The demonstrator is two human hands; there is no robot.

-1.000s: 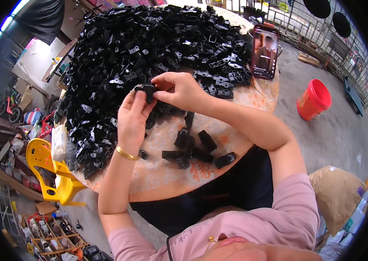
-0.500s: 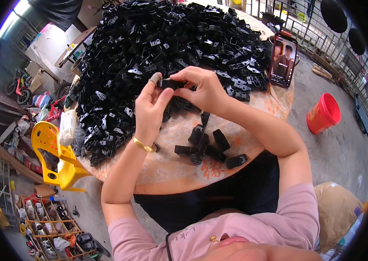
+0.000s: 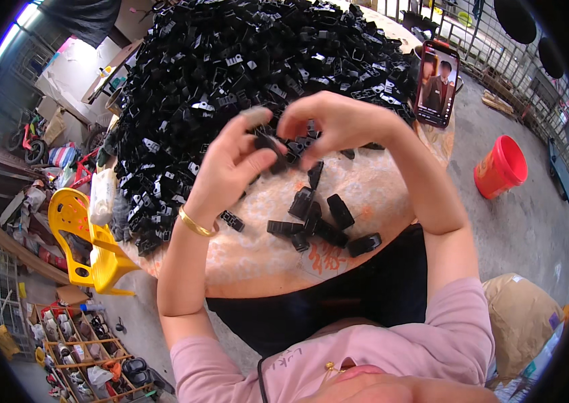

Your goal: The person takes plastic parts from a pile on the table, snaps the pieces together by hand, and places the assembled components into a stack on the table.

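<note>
Between the thumb and fingers of my left hand (image 3: 220, 171) is a small black plastic part (image 3: 269, 153), its shape partly hidden. A pale cover wraps one fingertip of that hand, and a gold bangle circles the wrist. My right hand (image 3: 345, 121) arches just beside it, thumb and fingers apart with nothing seen between them. Behind both hands rises a large pile of black plastic parts (image 3: 230, 74). Nearer to me, several black blocks (image 3: 341, 211) lie in a loose cluster on the patterned tablecloth (image 3: 251, 269). A single small part (image 3: 232, 221) rests near my left wrist.
A phone (image 3: 437, 84) showing a video stands upright at the table's right edge. Beyond it on the floor is a red bucket (image 3: 499, 168). To the left are a yellow chair (image 3: 106, 258) and a shoe rack (image 3: 86, 363). A brown sack (image 3: 519, 322) sits at the lower right.
My hands were together on a black part; the right one has come away and its fingers have spread. My left hand has tilted, with a black part in its fingers.
</note>
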